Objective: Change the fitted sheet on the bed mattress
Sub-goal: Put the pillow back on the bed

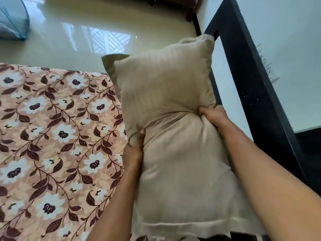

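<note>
Sheet (52, 136), floral, lies spread on the mattress; both hands, left (134, 150) and right (214, 117), grip a beige pillow (166, 94), likely lifting it to clear the bed.

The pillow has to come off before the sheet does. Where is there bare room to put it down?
The floral sheet lies bare left of the pillow, out to the bed's far edge. Beyond that edge the glossy floor is open up to the blue netted item. It is tight on the right, where the pillow, held in both hands, meets the dark bed frame.
</note>
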`<state>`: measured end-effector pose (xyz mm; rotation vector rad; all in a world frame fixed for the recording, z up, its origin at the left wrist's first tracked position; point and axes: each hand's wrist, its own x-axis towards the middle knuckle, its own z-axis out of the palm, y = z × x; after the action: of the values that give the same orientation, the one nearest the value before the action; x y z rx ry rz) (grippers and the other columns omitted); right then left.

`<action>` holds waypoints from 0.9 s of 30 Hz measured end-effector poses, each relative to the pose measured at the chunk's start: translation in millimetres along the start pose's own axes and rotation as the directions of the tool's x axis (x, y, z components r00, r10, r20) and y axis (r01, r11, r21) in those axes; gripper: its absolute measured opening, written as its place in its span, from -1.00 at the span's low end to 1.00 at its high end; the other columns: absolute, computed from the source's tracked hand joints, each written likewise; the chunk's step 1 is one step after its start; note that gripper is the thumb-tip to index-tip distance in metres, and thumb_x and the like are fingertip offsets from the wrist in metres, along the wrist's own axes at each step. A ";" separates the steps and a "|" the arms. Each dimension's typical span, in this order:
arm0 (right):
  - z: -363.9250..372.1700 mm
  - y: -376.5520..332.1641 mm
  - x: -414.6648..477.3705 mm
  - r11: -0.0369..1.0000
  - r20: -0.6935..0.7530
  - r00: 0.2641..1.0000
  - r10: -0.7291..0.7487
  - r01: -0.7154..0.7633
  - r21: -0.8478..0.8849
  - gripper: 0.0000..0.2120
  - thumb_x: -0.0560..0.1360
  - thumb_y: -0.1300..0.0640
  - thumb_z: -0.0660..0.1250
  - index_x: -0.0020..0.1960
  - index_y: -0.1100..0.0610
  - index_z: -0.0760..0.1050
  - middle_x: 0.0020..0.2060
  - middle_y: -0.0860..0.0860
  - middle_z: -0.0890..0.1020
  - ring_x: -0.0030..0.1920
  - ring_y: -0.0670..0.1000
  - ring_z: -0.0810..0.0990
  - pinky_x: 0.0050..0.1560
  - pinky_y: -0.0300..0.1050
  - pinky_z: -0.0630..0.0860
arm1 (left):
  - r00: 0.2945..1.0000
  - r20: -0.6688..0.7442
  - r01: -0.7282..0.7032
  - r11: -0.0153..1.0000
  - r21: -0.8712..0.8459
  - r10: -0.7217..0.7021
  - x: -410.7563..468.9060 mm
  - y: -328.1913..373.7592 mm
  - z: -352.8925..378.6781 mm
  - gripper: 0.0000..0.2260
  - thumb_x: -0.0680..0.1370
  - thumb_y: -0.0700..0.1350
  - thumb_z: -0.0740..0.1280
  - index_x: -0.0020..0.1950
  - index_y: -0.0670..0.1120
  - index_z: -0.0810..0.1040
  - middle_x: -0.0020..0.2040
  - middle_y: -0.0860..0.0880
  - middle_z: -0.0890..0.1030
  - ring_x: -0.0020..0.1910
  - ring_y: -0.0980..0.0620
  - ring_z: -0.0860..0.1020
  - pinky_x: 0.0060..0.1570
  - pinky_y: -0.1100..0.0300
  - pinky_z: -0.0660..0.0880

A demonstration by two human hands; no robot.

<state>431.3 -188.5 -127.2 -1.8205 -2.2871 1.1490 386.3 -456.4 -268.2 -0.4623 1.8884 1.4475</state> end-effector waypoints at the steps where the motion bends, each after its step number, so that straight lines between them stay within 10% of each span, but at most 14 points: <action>1: 7.5 12.3 5.6 0.998 0.004 1.000 0.011 -0.011 -0.070 -0.63 0.41 -0.01 0.47 0.10 0.18 0.52 0.05 0.10 0.64 0.04 0.15 0.60 -0.01 -0.10 0.49 | 0.999 -0.001 0.034 0.999 0.034 -0.034 -0.8 -7.8 8.4 -0.09 0.33 0.62 0.23 0.39 -0.04 0.53 0.35 -0.15 0.58 0.31 -0.19 0.54 0.30 0.00 0.43; 8: 81.7 53.9 15.7 0.893 -0.109 0.994 -0.015 -0.035 -0.448 -0.31 0.62 0.10 0.18 0.63 0.31 -0.01 0.50 0.27 0.35 0.45 0.32 0.41 0.37 0.19 0.41 | 0.993 0.083 0.077 0.993 0.088 -0.084 39.0 -57.5 18.4 0.18 0.20 0.69 0.25 0.61 -0.03 0.20 0.51 -0.13 0.43 0.46 -0.20 0.42 0.47 -0.10 0.34; 12: 98.9 66.6 -11.9 0.887 -0.262 0.906 -0.332 0.205 -0.414 -0.30 0.66 -0.13 0.08 0.67 0.16 -0.05 0.64 0.22 0.09 0.62 0.24 0.12 0.55 0.21 0.10 | 0.978 -0.034 -0.196 0.969 0.153 0.204 30.5 -56.2 2.6 -0.03 0.40 0.60 0.12 0.66 0.10 0.02 0.57 -0.17 0.33 0.53 -0.18 0.32 0.51 -0.09 0.26; 15: 109.9 90.3 -25.2 0.713 -0.028 0.880 -0.475 0.366 -0.599 -0.28 0.65 -0.31 -0.05 0.69 -0.01 -0.12 0.67 0.10 -0.11 0.66 0.13 -0.16 0.61 0.24 -0.14 | 0.929 0.161 -0.368 0.884 0.287 0.335 13.5 -67.9 6.6 -0.15 0.53 0.48 0.08 0.67 0.12 -0.15 0.67 -0.12 0.08 0.64 -0.08 0.09 0.60 -0.02 0.07; 21: 104.9 111.1 -47.4 0.745 -0.090 0.896 -0.435 0.302 -0.595 -0.27 0.65 -0.30 -0.08 0.69 0.03 -0.11 0.66 0.16 -0.09 0.66 0.16 -0.14 0.60 0.29 -0.14 | 0.957 0.097 -0.287 0.856 0.429 0.273 -23.4 -83.5 -15.1 -0.24 0.62 0.37 0.08 0.68 0.07 -0.14 0.67 -0.18 0.05 0.64 -0.16 0.05 0.60 -0.08 0.03; 27: 113.5 163.2 -150.5 0.763 -0.037 0.957 -0.289 0.207 -0.612 -0.16 0.63 -0.28 0.02 0.66 0.09 -0.33 0.64 0.20 -0.26 0.64 0.21 -0.24 0.60 0.31 -0.17 | 0.904 0.427 -0.284 0.702 0.653 -0.032 -78.8 -135.2 -61.7 -0.14 0.49 0.54 0.04 0.61 0.18 -0.26 0.63 -0.15 0.21 0.51 -0.23 0.36 0.41 -0.25 0.41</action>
<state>570.2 -366.1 -233.6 -1.5663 -2.9151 0.2456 509.7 -566.9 -297.5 0.3401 1.9562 0.6963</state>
